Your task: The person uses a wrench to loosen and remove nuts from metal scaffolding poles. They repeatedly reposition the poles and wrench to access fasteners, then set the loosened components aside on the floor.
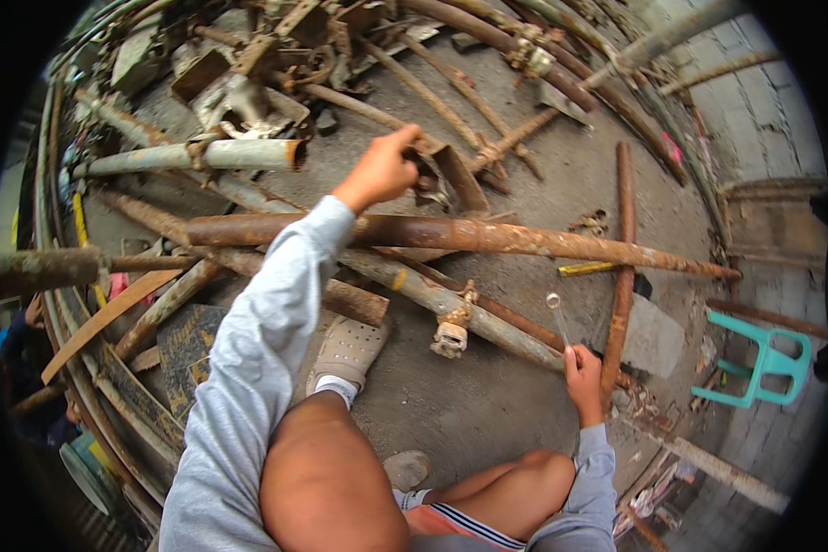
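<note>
Left hand (384,167) at 12 o'clock, fingers curled at rusty bracket (462,179), 1 o'clock; cannot tell if gripping. Right hand (583,375) at 4 o'clock, closed round wrench (561,324), ring end toward 11.

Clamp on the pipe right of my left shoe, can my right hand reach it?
Probably yes: mostly bare floor lies between your right hand and the clamp, though that hand holds a wrench.
</note>
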Demonstrator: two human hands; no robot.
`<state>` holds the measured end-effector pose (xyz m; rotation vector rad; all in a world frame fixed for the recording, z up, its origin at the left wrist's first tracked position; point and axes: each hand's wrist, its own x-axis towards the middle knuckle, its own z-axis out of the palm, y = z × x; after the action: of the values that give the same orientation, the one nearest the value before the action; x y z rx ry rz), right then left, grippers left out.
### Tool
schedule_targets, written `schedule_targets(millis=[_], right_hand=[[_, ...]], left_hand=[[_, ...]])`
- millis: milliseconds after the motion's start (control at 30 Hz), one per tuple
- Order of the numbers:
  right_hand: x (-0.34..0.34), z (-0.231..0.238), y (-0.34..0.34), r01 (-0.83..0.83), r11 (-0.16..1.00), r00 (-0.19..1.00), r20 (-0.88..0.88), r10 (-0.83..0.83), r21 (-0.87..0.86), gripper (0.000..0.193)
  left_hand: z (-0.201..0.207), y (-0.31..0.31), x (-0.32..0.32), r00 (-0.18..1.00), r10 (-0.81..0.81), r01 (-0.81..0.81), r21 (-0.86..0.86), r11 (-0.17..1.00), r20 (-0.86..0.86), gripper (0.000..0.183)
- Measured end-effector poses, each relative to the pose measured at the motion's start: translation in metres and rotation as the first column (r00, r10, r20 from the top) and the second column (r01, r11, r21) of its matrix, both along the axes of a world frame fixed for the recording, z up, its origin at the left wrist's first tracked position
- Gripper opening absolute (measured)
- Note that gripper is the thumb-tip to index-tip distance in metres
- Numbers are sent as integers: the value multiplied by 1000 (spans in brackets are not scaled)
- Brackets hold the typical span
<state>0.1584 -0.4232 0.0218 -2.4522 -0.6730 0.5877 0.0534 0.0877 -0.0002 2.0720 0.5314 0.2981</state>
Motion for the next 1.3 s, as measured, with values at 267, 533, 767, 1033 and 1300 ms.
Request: schedule_targets(millis=[267, 533, 767, 1033, 1300], right_hand=[[17, -5, -6, -4, 998, 1000, -18, 3, -61, 28], [23, -21, -4, -160, 987, 986, -54, 158, -27, 27], [7, -60, -55, -77, 992, 969, -243, 50, -103, 27], [5, -26, -87, -245, 926, 967, 2, 256, -286, 27], [12, -55, -67, -91, 993, 980, -186, 75, -75, 23]], left_hand=[[-9, 14, 0, 999, 29, -35, 153, 988, 39, 24], [9, -11, 108, 903, -177, 352, 440, 826, -391, 74], [-137, -24, 190, 839, 131, 9, 254, 967, -528, 32], [-83, -16, 264, 830, 35, 259, 439, 860, -557, 31], [-63, 14, 177, 896, 253, 37, 628, 777, -365, 37]])
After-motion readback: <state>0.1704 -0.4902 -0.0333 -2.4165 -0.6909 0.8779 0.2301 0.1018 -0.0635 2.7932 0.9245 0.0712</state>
